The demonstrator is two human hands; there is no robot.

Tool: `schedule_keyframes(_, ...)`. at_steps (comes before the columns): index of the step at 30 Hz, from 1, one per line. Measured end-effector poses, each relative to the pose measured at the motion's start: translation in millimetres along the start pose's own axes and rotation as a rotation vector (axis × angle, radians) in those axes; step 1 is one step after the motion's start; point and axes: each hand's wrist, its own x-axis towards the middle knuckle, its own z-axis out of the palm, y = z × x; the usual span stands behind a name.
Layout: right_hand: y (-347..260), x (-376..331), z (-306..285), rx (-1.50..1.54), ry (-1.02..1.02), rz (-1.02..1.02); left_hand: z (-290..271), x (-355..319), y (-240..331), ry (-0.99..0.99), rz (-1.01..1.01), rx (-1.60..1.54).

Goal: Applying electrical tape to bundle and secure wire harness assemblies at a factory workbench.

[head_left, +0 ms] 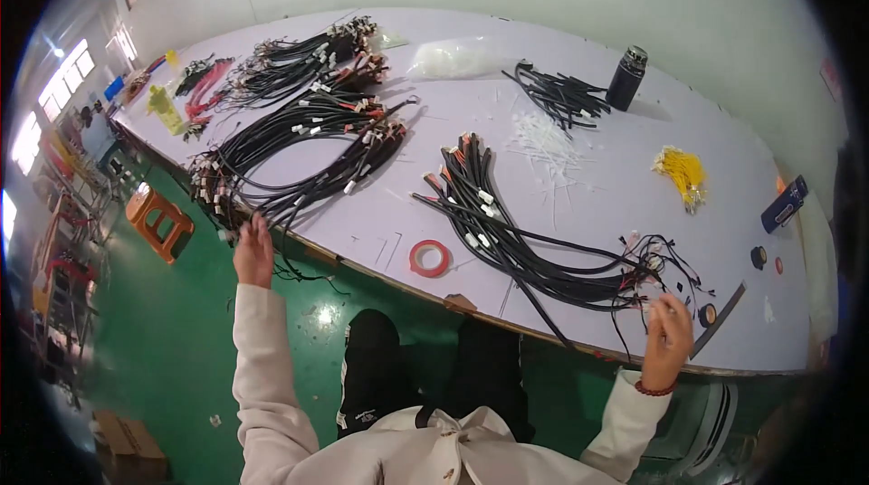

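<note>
At the table's left edge, my left hand (253,254) has its fingers stretched out, with nothing visible in them. It is beside the connector ends of a large curved bundle of black cables (272,152) with white connectors; some thin leads hang over the edge there. My right hand (668,331), a beaded bracelet at the wrist, has its fingers curled together by the right end of a second black cable bundle (534,261). Thin wires and small plugs fan out just beyond those fingertips. Whatever the fingers may pinch is too small to tell.
Between the bundles lies a red tape roll (429,259). Farther back are white cable ties (546,143), short black cables (563,96), a black bottle (627,78) and a clear plastic bag (460,58). Yellow wires (681,177) lie right. An orange stool (160,223) stands left.
</note>
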Motion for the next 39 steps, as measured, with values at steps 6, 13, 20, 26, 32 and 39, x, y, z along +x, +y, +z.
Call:
schedule_keyframes(6,24,5,-28,-0.376,0.086,-0.072,-42,-57,3,0.35,-0.092,0.084)
schedule_keyframes(13,50,1,-24,-0.475,0.051,0.028,132,-88,-117,-0.618,0.351,1.266)
schedule_keyframes(20,63,-10,-66,-0.515,0.186,0.115,215,-50,-205,-1.008,0.73,2.027)
schedule_keyframes(26,120,-12,-86,-0.56,0.131,0.119,231,-65,-179,-1.01,0.988,1.842)
schedule_keyframes(32,154,-29,-59,-0.752,-0.022,0.289,242,-119,-95,-0.511,1.354,1.185)
schedule_keyframes(39,166,-36,-38,-0.799,0.002,0.098,145,-132,-45,-0.284,1.111,0.602)
